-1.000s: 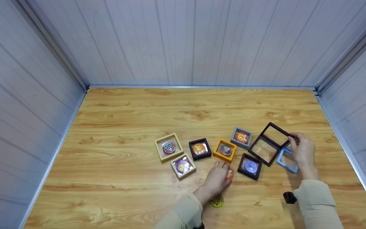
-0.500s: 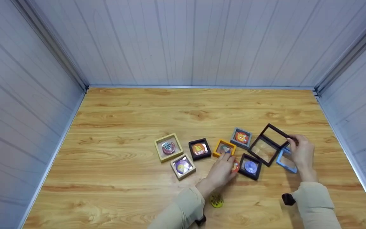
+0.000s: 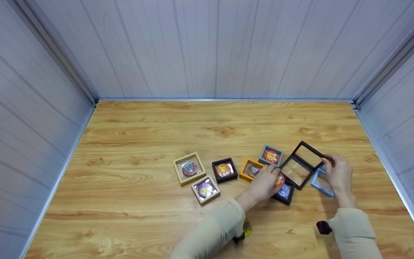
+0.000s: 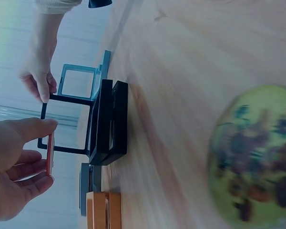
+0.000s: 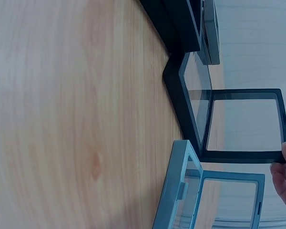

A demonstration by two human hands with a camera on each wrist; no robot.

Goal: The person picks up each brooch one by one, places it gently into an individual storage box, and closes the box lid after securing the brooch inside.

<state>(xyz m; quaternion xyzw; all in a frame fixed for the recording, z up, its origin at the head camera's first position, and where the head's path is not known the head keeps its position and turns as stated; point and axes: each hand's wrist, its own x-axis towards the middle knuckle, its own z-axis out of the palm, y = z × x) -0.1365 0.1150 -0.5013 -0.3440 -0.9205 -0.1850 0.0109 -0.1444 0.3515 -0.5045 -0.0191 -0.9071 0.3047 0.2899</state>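
My left hand pinches a red-orange round badge on edge between thumb and fingers. It hovers over a black frame box with a purple disc inside, partly hidden by the hand. Just beyond lies a larger black display frame, hinged open, its clear base on the table and its lid raised. My right hand pinches the lid's outer corner. Beside that frame stands a light blue frame, also open. A yellow-green patterned round badge lies on the table under my left forearm.
Several boxes holding discs stand to the left: orange, grey, dark, pale yellow and beige. Panel walls border the wooden table at the back and both sides.
My left hand has carried the red-orange badge right and away from me, from beside the orange box to over the black box with the purple disc. My right hand stays on the lid.
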